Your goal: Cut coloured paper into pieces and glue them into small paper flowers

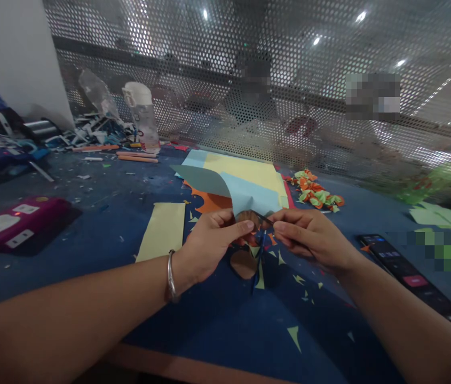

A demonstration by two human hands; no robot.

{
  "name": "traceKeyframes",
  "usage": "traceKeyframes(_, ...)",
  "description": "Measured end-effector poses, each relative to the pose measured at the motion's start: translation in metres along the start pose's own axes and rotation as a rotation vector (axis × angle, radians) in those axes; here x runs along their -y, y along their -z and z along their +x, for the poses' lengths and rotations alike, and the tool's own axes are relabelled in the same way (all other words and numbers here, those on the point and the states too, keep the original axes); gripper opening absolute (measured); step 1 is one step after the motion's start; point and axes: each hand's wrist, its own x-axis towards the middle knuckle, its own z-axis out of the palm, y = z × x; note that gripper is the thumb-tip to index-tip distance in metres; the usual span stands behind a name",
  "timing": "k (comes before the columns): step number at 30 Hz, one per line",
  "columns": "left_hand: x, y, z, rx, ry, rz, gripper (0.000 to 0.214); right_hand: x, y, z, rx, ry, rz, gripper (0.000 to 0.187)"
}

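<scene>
Pinched in my left hand (219, 240) is a curled light blue paper sheet (249, 193), along with a small brown rounded piece (248, 217) at its lower edge. My right hand (309, 232) has its fingers closed round a thin dark tool (264, 218) whose tip meets the paper; its kind is partly hidden by the fingers. Below the hands, a brown cardboard disc (243, 265) lies beside a slim blue pen-like stick (258, 264). Small pale green and orange paper scraps (295, 337) are scattered about them.
A yellow paper strip (163, 229), stacked coloured sheets (241, 165) and an orange cut sheet (209, 200) surround the hands. Folded orange-green paper pieces (317, 192) sit behind. A phone (405, 272) lies right; a magenta case (19, 221) and bottle (143, 117) stand left. Perforated metal panel (209, 69) borders the back.
</scene>
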Motion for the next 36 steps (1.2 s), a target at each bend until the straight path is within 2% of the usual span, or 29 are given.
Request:
traceKeyframes(6,-0.004,0.000,-0.001,-0.001,-0.015,0.031,0.010,0.003,0.005,-0.001,0.012,-0.001,-0.064,0.039)
traceKeyframes(20,-0.005,0.000,-0.004,0.100,-0.009,0.037,0.016,0.002,0.015,-0.005,0.067,0.024,-0.191,0.039)
traceKeyframes(25,-0.005,-0.002,-0.006,0.096,0.015,0.015,0.017,0.003,0.020,-0.005,0.074,0.045,-0.254,0.040)
traceKeyframes(36,-0.008,0.000,-0.006,0.137,0.012,0.044,0.018,0.006,0.017,-0.009,0.074,0.084,-0.234,0.034)
